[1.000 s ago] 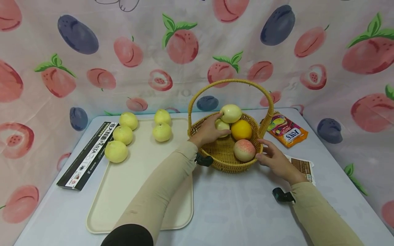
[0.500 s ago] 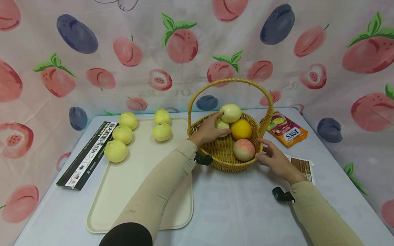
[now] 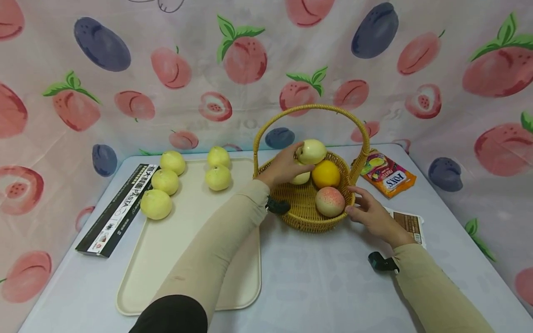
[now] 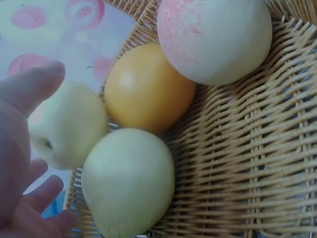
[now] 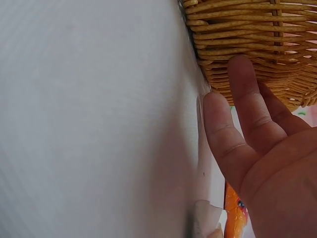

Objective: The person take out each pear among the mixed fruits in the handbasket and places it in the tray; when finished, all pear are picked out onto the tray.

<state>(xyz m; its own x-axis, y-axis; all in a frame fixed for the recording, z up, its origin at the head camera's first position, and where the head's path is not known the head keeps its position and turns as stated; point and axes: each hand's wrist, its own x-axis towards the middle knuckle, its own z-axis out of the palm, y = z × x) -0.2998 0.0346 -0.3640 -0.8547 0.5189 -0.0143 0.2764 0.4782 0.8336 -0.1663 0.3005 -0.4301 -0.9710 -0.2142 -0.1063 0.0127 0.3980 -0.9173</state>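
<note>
Thumb and fingers spread wide, our left hand (image 3: 283, 166) is hanging at the smooth pale-green round fruit (image 3: 313, 152), which is resting at the back of the golden woven wicker basket (image 3: 306, 225); our right hand (image 3: 378, 218) is touching the basket's outer wall with extended fingers.

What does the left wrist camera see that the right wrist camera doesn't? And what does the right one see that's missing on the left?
Only the left wrist view: the left hand, a round, smooth orange fruit, a round pink-and-white peach, a pale green tapered fruit and a pale yellowish round fruit.

Only the right wrist view: the right hand and part of a shiny orange packet.

Both: the yellow-brown woven wicker basket, inside on the left, outside on the right.
</note>
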